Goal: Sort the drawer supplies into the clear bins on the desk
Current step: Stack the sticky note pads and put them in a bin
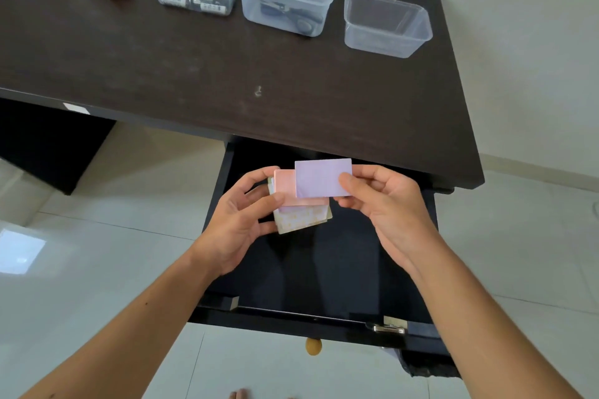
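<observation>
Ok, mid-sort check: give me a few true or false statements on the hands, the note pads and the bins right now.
1. The right hand pinches the purple pad. True.
2. The left hand is empty. False: it holds the stack of pads.
3. The rightmost bin looks empty. True.
4. The drawer is closed. False: it is pulled open under the hands.
5. All four bins sit on the floor. False: they stand on the desk.

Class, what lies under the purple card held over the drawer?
Under the purple card sits a pink card, then a yellow-patterned one; any cards beneath are covered.
</observation>
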{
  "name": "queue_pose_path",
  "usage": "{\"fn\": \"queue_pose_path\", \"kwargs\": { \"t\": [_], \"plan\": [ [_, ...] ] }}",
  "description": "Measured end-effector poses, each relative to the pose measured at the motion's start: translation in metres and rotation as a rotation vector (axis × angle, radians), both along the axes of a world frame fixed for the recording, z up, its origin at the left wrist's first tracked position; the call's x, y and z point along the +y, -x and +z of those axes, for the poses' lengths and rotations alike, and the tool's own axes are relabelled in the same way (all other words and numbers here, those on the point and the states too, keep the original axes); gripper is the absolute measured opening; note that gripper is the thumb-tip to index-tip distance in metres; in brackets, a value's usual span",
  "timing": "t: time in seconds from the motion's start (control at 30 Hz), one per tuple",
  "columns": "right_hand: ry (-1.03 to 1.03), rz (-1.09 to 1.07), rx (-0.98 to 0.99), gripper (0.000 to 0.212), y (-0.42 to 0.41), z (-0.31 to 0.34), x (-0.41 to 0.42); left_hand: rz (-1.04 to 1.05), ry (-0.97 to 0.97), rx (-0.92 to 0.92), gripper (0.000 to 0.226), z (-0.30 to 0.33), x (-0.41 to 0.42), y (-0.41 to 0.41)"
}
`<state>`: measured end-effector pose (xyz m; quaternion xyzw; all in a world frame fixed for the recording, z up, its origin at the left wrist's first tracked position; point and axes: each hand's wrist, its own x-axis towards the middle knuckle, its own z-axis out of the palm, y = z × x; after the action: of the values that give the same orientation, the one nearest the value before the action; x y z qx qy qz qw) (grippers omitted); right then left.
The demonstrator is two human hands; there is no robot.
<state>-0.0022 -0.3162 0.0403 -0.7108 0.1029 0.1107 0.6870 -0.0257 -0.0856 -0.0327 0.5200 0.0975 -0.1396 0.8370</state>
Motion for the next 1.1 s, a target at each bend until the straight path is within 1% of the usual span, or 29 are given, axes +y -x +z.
{"fn": "queue_pose_path", "kwargs": {
  "t": [0.23,0.47,0.57,0.63,0.7,0.77,0.87,1.03,1.1],
  "plan": [
    [0.14,-0.061,-0.024,0.013,-0.001,0.009,0.019,-0.061,-0.006,-0.043,0.052,0.027,0.007,-0.008],
    [0.203,-0.025,-0.03,0.017,0.003,0.052,0.016,-0.138,0.01,-0.026,0.054,0.073,0.01,-0.01],
    [0.161,-0.012,0.05,0.022,0.008,0.074,0.012,-0.177,0.007,-0.028,0.055,0.101,0.003,-0.011],
    [0.082,0.047,0.14,0.023,0.008,0.092,0.008,-0.195,0.0,-0.023,0.058,0.12,-0.001,-0.015],
    [0.014,0.091,0.181,0.028,0.006,0.11,0.003,-0.202,0.001,-0.004,0.063,0.138,-0.005,-0.022],
    [-0.015,0.085,0.165,0.03,0.002,0.127,0.0,-0.215,-0.007,0.006,0.063,0.154,-0.008,-0.032],
    [-0.04,0.039,0.107,0.028,-0.015,0.142,-0.005,-0.217,-0.016,0.015,0.056,0.175,-0.015,-0.053],
    [-0.045,-0.023,0.058,0.027,-0.063,0.15,-0.017,-0.246,-0.064,0.025,0.055,0.194,-0.028,-0.108],
    [-0.025,-0.047,0.051,0.026,-0.086,0.15,-0.022,-0.263,-0.088,0.013,0.049,0.199,-0.036,-0.131]
  ]
}}
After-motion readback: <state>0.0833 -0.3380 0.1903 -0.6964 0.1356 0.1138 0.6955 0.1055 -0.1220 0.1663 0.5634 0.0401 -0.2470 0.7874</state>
